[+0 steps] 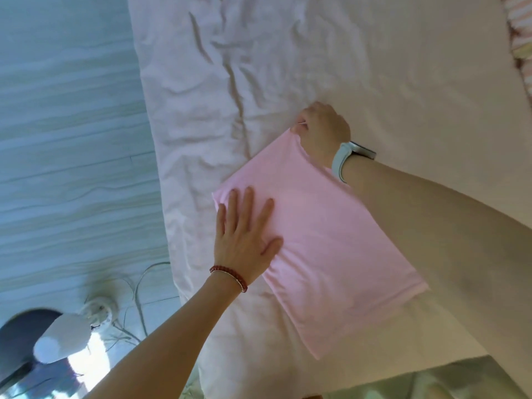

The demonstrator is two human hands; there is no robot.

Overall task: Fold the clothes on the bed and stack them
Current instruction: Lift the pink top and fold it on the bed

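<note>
We count 1 pink garment (pixel 325 254) folded into a flat rectangle, and it is the only piece of clothing we can make out for certain. 1 bed (pixel 288 67) carries it, under 1 wrinkled pale sheet. We see 2 hands: 1 left hand (pixel 244 237) and 1 right hand (pixel 322 128). On the wrists we count 1 red bead bracelet (pixel 230 276) and 1 watch (pixel 349 158) (1 item per wrist). On the floor there is 1 white round device (pixel 99 308) with several thin cables (pixel 138 298), too tangled to number. 1 striped fabric edge (pixel 521 27) shows at the far corner.
</note>
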